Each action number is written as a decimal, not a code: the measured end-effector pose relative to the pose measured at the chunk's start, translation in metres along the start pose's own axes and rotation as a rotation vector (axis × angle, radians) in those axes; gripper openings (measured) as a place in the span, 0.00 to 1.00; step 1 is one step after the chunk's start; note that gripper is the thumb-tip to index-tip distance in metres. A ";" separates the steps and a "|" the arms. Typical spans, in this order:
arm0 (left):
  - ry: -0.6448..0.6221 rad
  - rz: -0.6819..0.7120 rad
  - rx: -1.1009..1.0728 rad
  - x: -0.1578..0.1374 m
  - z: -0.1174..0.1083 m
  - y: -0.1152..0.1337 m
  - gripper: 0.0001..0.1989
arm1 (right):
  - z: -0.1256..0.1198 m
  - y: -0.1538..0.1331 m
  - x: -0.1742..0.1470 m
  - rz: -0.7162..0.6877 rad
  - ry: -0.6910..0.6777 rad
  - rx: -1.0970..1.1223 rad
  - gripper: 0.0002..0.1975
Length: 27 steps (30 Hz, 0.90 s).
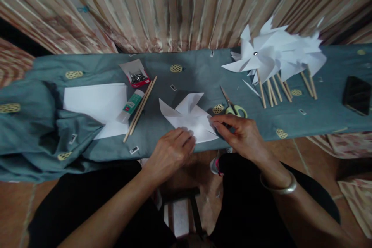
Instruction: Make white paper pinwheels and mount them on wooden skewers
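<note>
A white paper pinwheel (186,115), partly folded, lies near the front edge of the cloth-covered table. My left hand (173,148) is closed at its lower left edge, with bent fingertips on the paper. On the other side, my right hand (236,131) pinches the pinwheel's right corner between thumb and forefinger. Just behind that hand lie scissors (240,111) with pale green handles, partly covered by the fingers. Two blades of the pinwheel curl up at the back and left, while the front part looks flat.
Finished paper pinwheels (261,56) on wooden sticks are heaped at the back right, with a black phone (357,95) beyond them. To the left are wooden sticks (142,108), a glue stick (133,104), a red box (138,81) of metal pins and white paper sheets (93,99).
</note>
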<state>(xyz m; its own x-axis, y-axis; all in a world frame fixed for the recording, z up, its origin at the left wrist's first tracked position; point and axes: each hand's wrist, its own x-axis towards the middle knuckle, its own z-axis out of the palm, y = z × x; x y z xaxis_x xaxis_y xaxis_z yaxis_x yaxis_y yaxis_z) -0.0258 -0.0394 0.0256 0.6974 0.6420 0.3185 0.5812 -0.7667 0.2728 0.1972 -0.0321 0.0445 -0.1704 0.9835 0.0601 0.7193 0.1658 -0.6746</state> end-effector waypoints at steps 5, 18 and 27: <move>0.008 -0.007 -0.024 0.000 0.000 -0.001 0.06 | -0.007 0.007 0.001 -0.146 -0.103 0.020 0.18; 0.020 -0.004 -0.015 0.000 0.000 -0.001 0.06 | -0.002 0.003 -0.003 -0.269 -0.166 -0.053 0.11; 0.013 -0.021 -0.005 0.003 0.001 0.000 0.06 | 0.000 -0.005 -0.002 -0.255 -0.116 -0.038 0.09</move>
<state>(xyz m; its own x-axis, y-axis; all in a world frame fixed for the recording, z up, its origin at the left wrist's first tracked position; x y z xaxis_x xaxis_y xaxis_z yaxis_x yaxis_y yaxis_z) -0.0239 -0.0376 0.0255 0.6792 0.6582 0.3247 0.5936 -0.7529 0.2843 0.1940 -0.0350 0.0477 -0.4232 0.8954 0.1383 0.6680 0.4114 -0.6200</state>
